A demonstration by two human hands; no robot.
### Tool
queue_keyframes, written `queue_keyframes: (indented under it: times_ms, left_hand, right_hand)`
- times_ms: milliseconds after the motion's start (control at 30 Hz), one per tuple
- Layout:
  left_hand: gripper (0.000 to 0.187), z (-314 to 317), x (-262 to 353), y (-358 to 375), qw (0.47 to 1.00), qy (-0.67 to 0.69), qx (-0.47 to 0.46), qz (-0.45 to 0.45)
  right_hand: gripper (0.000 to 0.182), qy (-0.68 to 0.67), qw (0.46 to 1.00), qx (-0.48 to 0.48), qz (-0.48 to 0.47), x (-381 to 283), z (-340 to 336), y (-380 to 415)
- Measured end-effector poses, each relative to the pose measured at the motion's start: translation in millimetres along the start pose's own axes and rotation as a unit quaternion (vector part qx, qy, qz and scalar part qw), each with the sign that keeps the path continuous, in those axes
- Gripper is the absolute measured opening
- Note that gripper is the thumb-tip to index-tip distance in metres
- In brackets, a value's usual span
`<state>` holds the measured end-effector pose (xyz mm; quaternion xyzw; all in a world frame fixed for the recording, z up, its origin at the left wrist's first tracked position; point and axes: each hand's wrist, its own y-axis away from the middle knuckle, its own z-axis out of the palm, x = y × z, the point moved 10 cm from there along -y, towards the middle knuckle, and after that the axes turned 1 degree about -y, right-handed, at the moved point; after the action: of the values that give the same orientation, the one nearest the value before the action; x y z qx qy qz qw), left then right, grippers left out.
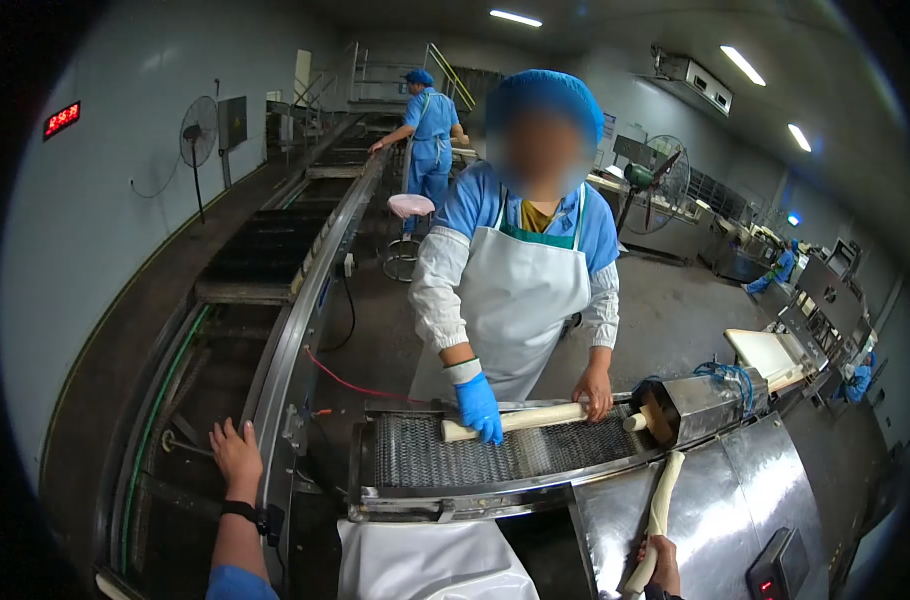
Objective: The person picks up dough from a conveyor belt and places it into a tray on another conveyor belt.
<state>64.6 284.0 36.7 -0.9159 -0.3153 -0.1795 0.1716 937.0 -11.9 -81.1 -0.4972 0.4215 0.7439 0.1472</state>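
My right hand point(663, 565), at the bottom right, is wrapped round the lower part of a long, pale dough roll point(661, 495). The roll slants up over a shiny steel table point(715, 495), its upper end near the mesh belt's edge. On the left, my left hand point(237, 458) has its fingers spread beside the metal rail of a long conveyor point(275, 385), holding nothing. Across from me, a co-worker's gloved hand point(480, 408) and bare hand point(595, 388) rest on another dough roll point(525, 418) lying along the mesh belt point(425, 452).
A steel housing point(710, 405) sits at the belt's right end, with a short dough piece point(635, 423) at its mouth. A small device with red digits point(778, 570) stands on the steel table. Behind are a stool point(411, 206), another worker point(430, 140) and a fan point(199, 130).
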Motion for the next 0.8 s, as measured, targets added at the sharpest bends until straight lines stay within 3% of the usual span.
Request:
queue_keyframes:
  times_ms: [100, 267, 333, 367, 433, 800]
  left_hand:
    - [0.059, -6.8, 5.5, 6.5, 1.0, 0.004, -0.001, -0.004]
    - [0.059, 3.3, 3.8, 15.0, 1.0, -0.015, -0.007, 0.018]
    - [0.058, 6.8, 5.9, 8.2, 1.0, -0.011, -0.006, 0.01]
    - [0.058, 1.7, 9.0, 11.2, 1.0, -0.008, -0.015, 0.0]
    - [0.058, -4.3, 13.0, 17.5, 1.0, -0.004, -0.02, -0.011]
    - [0.059, -1.8, 5.5, 11.9, 1.0, 0.013, -0.009, -0.008]
  right_hand:
    - [0.036, 0.029, 0.999, -0.03, -0.013, 1.1, -2.5, -8.5]
    - [0.034, 0.011, 0.997, -0.018, -0.068, -26.7, 25.8, 50.2]
    - [0.034, 0.008, 0.995, -0.034, -0.097, -23.2, 22.5, 31.1]
    - [0.034, 0.03, 0.997, -0.056, -0.047, -10.7, 9.3, 1.6]
    - [0.026, -0.029, 0.997, -0.071, -0.015, -23.7, 51.7, 57.3]
    - [0.028, -0.011, 0.996, -0.083, -0.038, -31.2, 65.0, 70.8]
